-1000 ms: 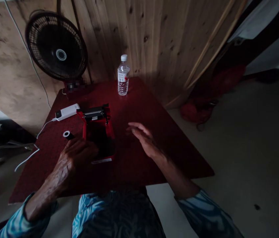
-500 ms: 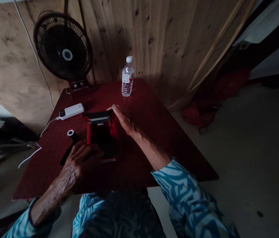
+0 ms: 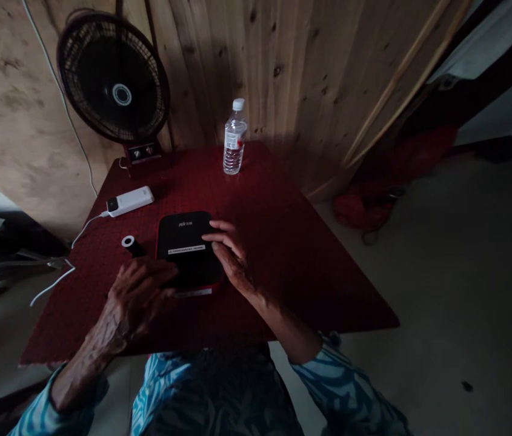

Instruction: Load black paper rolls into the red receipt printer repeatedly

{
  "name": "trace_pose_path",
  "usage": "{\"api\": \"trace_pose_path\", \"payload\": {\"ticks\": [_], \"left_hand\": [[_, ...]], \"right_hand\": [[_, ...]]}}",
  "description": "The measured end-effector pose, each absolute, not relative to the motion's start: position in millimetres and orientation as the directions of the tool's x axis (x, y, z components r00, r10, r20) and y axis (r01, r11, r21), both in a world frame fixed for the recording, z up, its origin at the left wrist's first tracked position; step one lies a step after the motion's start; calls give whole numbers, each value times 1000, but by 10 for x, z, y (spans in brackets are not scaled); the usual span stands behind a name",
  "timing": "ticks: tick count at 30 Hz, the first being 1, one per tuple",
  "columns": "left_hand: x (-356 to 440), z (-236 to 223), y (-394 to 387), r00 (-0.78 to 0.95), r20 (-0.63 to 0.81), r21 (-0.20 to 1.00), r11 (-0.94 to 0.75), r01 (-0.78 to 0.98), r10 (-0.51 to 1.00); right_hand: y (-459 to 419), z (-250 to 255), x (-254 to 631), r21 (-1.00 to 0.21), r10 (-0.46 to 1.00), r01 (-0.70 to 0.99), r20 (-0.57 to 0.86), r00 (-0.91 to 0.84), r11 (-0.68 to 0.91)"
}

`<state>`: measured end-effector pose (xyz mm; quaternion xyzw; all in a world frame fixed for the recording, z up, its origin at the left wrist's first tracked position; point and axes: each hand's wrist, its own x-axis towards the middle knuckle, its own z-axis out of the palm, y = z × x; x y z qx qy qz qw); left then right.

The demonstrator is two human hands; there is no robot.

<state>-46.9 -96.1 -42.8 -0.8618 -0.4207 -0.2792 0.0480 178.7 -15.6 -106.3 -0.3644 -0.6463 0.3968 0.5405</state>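
Observation:
A small black box-shaped device with a red lower rim (image 3: 186, 231) lies on the table, its lid down. White lettering and a white label strip show on the lid. My right hand (image 3: 234, 257) is open, fingers spread along the lid's right edge. At the device's front left corner is my left hand (image 3: 140, 293), slightly blurred, its fingers apart and reaching over the edge; whether they touch it I cannot tell. Just beyond that hand, a black roll with a white end (image 3: 134, 244) is partly hidden behind the knuckles.
A white power bank (image 3: 130, 201) with a white cable lies to the left on the dark red table (image 3: 274, 242). Farther back stand a clear water bottle (image 3: 234, 142) and a black fan (image 3: 122, 94), close to the wooden wall (image 3: 301, 72).
The device's raised lid has come down, covering its interior. My right hand moved from the lid's far edge toward me, onto its right side. My left hand shifted slightly left.

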Motion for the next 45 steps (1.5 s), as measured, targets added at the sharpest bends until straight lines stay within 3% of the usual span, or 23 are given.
{"api": "trace_pose_path", "payload": {"ticks": [7,15,17,19,22,25,29,33,37,41,45], "left_hand": [[-555,-584,-918,421,509,55,-517,854,751],[-580,-718,-948,404,507,99,-518,850,761],[-592,-690,-943,385,492,167,-519,838,781],[-599,-635,-941,307,444,341,-476,811,842],[-597,-526,-924,28,254,702,-204,682,967],[-568,-429,-863,-152,28,889,45,456,988],[-503,-371,-749,-33,-128,936,131,327,991],[-491,-394,-693,2,-90,951,85,296,996],[-492,-422,-696,50,-171,969,159,189,984],[-440,-464,-697,21,-214,977,213,30,977],[-426,-566,-682,-98,-238,971,237,-16,966]], "right_hand": [[-162,-1072,1726,-932,928,-18,363,-89,363],[-175,-1101,1704,-937,933,-39,348,-93,346],[-180,-1074,1721,-940,935,-26,340,-105,339],[-184,-1071,1747,-949,942,-19,315,-114,315],[-175,-1177,1784,-974,972,-64,221,-77,217],[-150,-1378,1789,-979,995,-175,97,32,101],[-154,-1540,1765,-970,998,-242,-12,61,4],[-217,-1492,1777,-987,1000,-157,29,10,30],[-259,-1417,1794,-993,999,-107,49,-22,47],[-261,-1412,1781,-994,1000,-112,12,-9,11],[-257,-1447,1776,-992,999,-116,42,-21,40]]}}
